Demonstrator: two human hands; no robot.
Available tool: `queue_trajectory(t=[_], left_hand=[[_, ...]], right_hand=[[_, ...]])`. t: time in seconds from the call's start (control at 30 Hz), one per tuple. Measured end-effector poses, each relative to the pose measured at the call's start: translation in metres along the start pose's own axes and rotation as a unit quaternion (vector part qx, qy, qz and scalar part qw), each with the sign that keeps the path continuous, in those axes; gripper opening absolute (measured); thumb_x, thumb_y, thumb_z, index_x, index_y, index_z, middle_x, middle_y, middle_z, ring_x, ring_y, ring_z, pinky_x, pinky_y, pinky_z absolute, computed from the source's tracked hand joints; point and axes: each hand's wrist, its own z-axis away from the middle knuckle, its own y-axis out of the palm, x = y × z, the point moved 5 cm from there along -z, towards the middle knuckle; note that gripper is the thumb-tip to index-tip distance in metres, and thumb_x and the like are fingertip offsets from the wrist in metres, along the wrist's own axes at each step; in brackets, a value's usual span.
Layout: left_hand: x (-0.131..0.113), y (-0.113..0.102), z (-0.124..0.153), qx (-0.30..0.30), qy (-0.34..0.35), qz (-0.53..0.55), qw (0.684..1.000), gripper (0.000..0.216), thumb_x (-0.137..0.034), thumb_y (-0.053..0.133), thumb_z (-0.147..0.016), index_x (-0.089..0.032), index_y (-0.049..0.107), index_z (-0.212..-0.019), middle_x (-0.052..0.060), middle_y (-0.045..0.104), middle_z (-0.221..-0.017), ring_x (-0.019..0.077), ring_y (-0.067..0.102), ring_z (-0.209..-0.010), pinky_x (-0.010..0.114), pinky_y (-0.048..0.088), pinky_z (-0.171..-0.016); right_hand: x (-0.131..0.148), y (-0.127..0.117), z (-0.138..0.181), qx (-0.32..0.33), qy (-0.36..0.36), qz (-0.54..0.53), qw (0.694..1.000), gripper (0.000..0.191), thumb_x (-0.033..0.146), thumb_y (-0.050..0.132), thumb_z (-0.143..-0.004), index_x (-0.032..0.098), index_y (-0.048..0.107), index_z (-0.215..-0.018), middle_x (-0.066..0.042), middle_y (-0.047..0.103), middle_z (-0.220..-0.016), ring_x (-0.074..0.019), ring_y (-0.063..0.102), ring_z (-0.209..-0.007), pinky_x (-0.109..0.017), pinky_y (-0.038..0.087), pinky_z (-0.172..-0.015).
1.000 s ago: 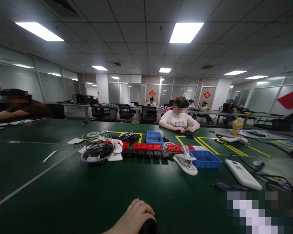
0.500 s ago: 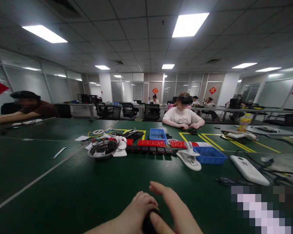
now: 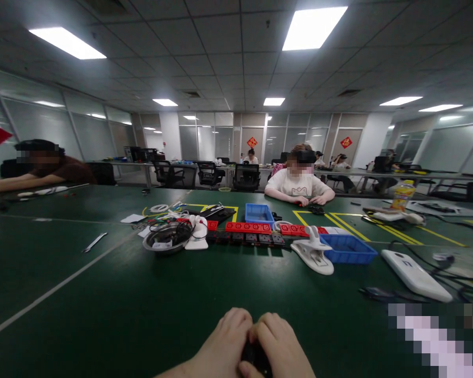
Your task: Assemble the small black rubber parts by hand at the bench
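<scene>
At the bottom middle of the head view, my left hand (image 3: 229, 336) is curled around a small black object (image 3: 257, 358). My right hand (image 3: 279, 338) closes on the same object from the other side, with its fingers bent over the top and the thumb low in front. Most of the object is covered by my hands, so I cannot tell its kind. Both hands are just above the near part of the green table (image 3: 173, 294).
Ahead lie a metal bowl of cables (image 3: 167, 247), red socket strips (image 3: 248, 227), a black strip (image 3: 256, 239), a white clamp (image 3: 313, 254), and blue trays (image 3: 349, 254) (image 3: 259, 214). A wrench (image 3: 94, 242) lies left, a white device (image 3: 415, 275) right. A co-worker (image 3: 298, 181) sits opposite.
My right hand's raised fingers have come down and curled over the black object beside my left hand. The view has tilted and shifted slightly.
</scene>
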Motion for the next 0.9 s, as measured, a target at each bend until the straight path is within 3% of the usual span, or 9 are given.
queue_trajectory(t=[0.1,0.33,0.5,0.7,0.77,0.83,0.9], left_hand=[[-0.002,-0.003,0.001,-0.01,0.008,0.016,1.0,0.029,-0.018,0.067,-0.054,-0.018,0.051,-0.079,0.002,0.05,-0.094,0.0213,0.043,-0.091,0.035,0.037,-0.087],[0.002,0.002,0.004,-0.053,0.097,0.024,0.994,0.031,-0.03,0.073,-0.055,-0.02,0.053,-0.076,-0.001,0.051,-0.09,0.0192,0.045,-0.089,0.03,0.039,-0.083],[0.003,0.003,0.005,-0.061,0.104,0.02,0.992,0.048,-0.036,0.076,-0.05,-0.023,0.056,-0.091,0.001,0.051,-0.099,0.0203,0.045,-0.092,0.031,0.039,-0.084],[-0.003,0.002,0.005,-0.038,0.115,-0.005,0.993,0.059,-0.044,0.074,-0.053,-0.024,0.055,-0.105,0.003,0.052,-0.104,0.0236,0.047,-0.097,0.04,0.035,-0.093],[-0.001,0.004,0.004,0.001,0.108,-0.007,0.994,0.083,-0.054,0.074,-0.05,-0.024,0.044,-0.122,0.007,0.047,-0.12,0.0301,0.042,-0.109,0.049,0.025,-0.1],[0.0,0.004,0.006,0.023,0.11,0.017,0.994,0.112,-0.067,0.069,-0.047,-0.022,0.021,-0.137,0.014,0.027,-0.139,0.0387,0.026,-0.124,0.058,0.015,-0.102],[-0.003,-0.006,0.012,-0.04,0.141,0.07,0.987,0.119,-0.079,0.056,-0.052,-0.021,0.002,-0.14,0.014,0.005,-0.146,0.0409,0.011,-0.13,0.059,0.011,-0.103]], right_hand=[[0.0,0.003,0.0,0.021,-0.02,-0.026,0.999,0.021,0.036,0.062,-0.074,0.018,0.053,-0.077,-0.004,0.053,-0.079,-0.0193,0.051,-0.073,-0.031,0.043,-0.064],[0.007,-0.008,-0.002,0.028,-0.104,-0.196,0.975,0.011,0.021,0.044,-0.074,0.02,0.053,-0.08,-0.004,0.055,-0.081,-0.0177,0.052,-0.08,-0.03,0.042,-0.07],[0.017,-0.018,-0.002,0.005,-0.184,-0.18,0.966,0.019,0.01,0.04,-0.066,0.022,0.054,-0.073,0.001,0.057,-0.073,-0.0131,0.056,-0.076,-0.035,0.035,-0.086],[0.022,-0.022,0.002,0.011,-0.182,-0.161,0.97,0.02,0.011,0.047,-0.072,0.024,0.054,-0.086,0.003,0.063,-0.082,-0.0144,0.057,-0.088,-0.037,0.021,-0.101],[0.019,-0.025,0.003,-0.023,-0.167,-0.156,0.973,0.021,0.016,0.048,-0.076,0.024,0.052,-0.095,0.0,0.062,-0.09,-0.0167,0.056,-0.093,-0.039,0.021,-0.102],[0.018,-0.032,0.005,-0.071,-0.154,-0.147,0.975,0.023,0.019,0.048,-0.08,0.023,0.05,-0.102,-0.003,0.061,-0.096,-0.0186,0.055,-0.096,-0.041,0.024,-0.101],[0.021,-0.045,0.007,-0.125,-0.142,-0.132,0.973,0.024,0.022,0.045,-0.083,0.022,0.048,-0.108,-0.005,0.059,-0.101,-0.0203,0.054,-0.099,-0.042,0.026,-0.101]])
